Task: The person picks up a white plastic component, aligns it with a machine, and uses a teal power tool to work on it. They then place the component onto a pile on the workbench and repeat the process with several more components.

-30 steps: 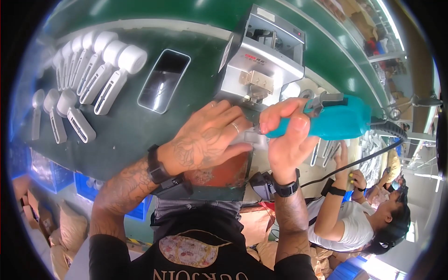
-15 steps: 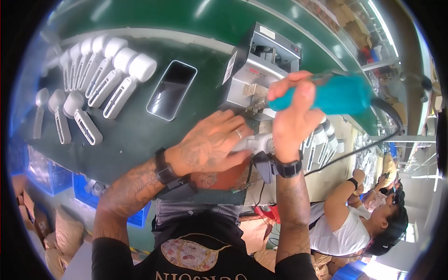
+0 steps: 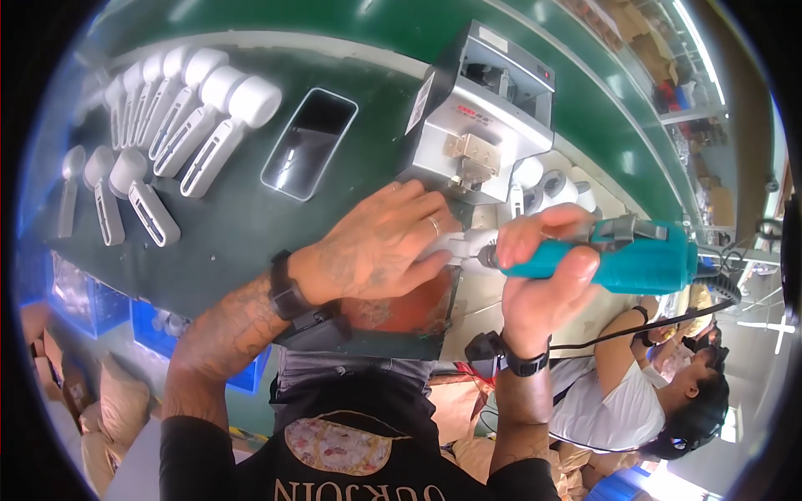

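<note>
My left hand (image 3: pixel 380 246) lies over a small white plastic part (image 3: pixel 451 246) on an orange-brown pad (image 3: pixel 409 313) and holds it down. My right hand (image 3: pixel 543 280) is shut on a teal electric screwdriver (image 3: pixel 622 255), whose tip points left onto the white part next to my left fingers. A black cable (image 3: pixel 668 321) runs from the tool's right end. Just beyond my hands stands a grey metal box machine (image 3: pixel 484 113).
A row of white handled parts (image 3: pixel 196 108) lies at the far left of the green table (image 3: pixel 225 225), with three more (image 3: pixel 117 196) nearer. A dark phone (image 3: pixel 309 142) lies between them and the machine. More white parts (image 3: pixel 547 188) sit right of the machine. Another person (image 3: pixel 643 401) sits at lower right.
The screwdriver has come down from an upright tilt to nearly level, its tip now at the white part. My left hand stayed on the part; the view shifted slightly.
</note>
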Demonstrator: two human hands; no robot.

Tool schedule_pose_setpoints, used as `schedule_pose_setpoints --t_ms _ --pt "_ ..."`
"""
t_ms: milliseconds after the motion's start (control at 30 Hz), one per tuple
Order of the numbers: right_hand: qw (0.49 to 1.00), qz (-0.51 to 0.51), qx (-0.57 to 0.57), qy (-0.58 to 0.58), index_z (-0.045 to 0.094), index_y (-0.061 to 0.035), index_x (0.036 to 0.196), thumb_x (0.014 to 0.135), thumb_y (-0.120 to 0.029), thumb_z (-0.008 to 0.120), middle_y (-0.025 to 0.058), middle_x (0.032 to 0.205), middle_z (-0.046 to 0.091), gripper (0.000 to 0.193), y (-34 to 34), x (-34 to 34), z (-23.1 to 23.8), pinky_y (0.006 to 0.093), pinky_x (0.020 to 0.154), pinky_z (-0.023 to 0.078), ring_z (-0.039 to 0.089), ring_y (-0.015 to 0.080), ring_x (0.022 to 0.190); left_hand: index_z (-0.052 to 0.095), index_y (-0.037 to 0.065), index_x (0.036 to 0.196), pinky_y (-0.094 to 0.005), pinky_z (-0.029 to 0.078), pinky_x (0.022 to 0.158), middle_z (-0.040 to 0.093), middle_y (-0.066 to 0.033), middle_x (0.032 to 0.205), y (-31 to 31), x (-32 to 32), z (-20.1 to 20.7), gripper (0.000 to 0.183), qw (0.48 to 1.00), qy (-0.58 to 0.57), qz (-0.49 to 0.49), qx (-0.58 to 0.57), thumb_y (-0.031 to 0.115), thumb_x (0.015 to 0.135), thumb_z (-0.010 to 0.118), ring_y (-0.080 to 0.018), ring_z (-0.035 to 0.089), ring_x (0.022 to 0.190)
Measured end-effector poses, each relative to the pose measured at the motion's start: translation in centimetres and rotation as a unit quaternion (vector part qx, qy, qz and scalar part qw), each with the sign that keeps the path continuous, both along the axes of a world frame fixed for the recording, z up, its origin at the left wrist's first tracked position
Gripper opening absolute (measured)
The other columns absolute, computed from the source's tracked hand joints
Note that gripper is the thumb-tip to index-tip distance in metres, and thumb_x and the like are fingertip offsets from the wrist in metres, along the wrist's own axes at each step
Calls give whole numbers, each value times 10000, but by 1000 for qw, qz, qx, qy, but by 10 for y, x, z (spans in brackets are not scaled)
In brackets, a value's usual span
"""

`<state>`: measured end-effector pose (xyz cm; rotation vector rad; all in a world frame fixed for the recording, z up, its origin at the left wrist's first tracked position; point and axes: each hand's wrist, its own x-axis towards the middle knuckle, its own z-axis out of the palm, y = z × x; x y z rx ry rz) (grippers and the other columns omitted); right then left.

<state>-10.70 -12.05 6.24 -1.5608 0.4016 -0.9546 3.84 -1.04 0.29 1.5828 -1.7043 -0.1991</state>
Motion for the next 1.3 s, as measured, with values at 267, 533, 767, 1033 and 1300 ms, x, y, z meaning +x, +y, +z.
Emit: schedule_pose_setpoints --t_ms 267,533,767,1033,1300 --pt "1000 13 -1 4 483 9 1060 918 -639 545 66 649 496 667 5 -7 -10 327 542 422 494 178 555 655 69 1150 -414 452 849 602 -100 1039 2 0 -3 342 999 20 -6 41 151 820 687 -312 562 943" --pt "999 39 9 -30 469 -23 982 935 -523 594 85 646 502 517 3 -5 -19 351 544 450 503 194 536 648 69 1168 -423 446 889 610 -103 1104 -5 -2 0 347 998 19 -22 60 145 831 684 -325 572 970" --pt "997 38 57 -47 474 -33 974 923 -445 567 116 713 520 426 8 -9 -27 388 605 459 526 251 635 643 67 1146 -422 430 934 600 -91 1224 2 0 2 347 1000 -18 -17 15 190 827 700 -300 581 1056" --pt "981 -6 101 -167 466 -94 963 912 -614 576 -13 636 429 534 44 -48 14 228 494 315 399 92 524 628 102 1081 -366 553 801 667 -112 1104 66 -21 1 309 996 -73 -16 -53 143 786 710 -278 665 969" --pt "980 -77 58 -172 569 -65 1011 897 -730 458 31 617 453 684 52 -82 21 277 520 352 402 136 505 513 -46 1319 -412 441 991 590 -244 1247 221 123 -7 370 793 11 585 -170 72 969 532 -360 577 1157"
